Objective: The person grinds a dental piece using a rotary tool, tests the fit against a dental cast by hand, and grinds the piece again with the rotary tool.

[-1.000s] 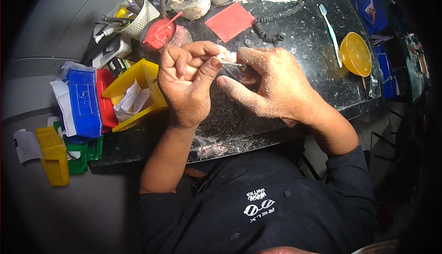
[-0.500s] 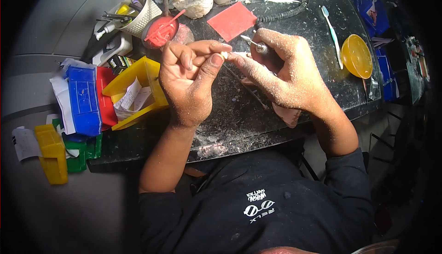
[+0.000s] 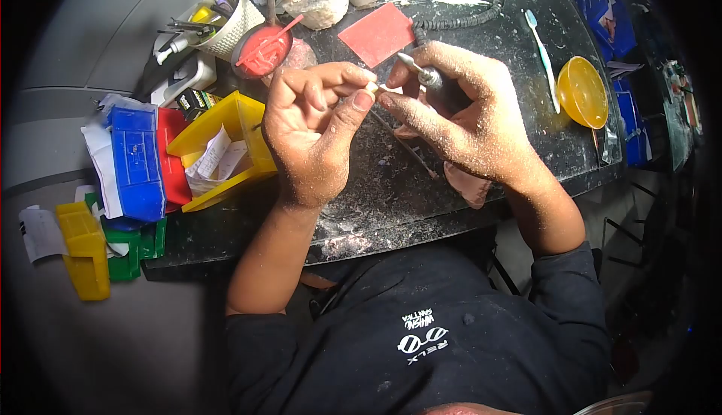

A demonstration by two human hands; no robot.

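Between the thumb and index finger of my left hand point(image 3: 316, 129) is a small whitish piece point(image 3: 372, 87). My right hand point(image 3: 470, 114), dusted with white powder, holds a metal rotary handpiece point(image 3: 429, 78) with its pale tip pointing up and left. The right thumb and a fingertip come right up to the small piece, close to the left fingertips. Beneath the right hand a pink piece point(image 3: 468, 185) lies on the dark table point(image 3: 383, 182), and a thin rod point(image 3: 406, 144) lies beside it.
A red sheet point(image 3: 376, 35), a pan of red strips point(image 3: 263, 52) and a plaster model point(image 3: 320, 1) are beyond my hands. Yellow point(image 3: 252, 133) and blue point(image 3: 138, 163) bins stand left. A toothbrush point(image 3: 543, 61) and an orange bowl point(image 3: 583, 93) are right.
The handpiece tip has swung away from the small piece and now points up and left. The right thumb and fingertip have come to the piece. The pink piece on the table has come into view.
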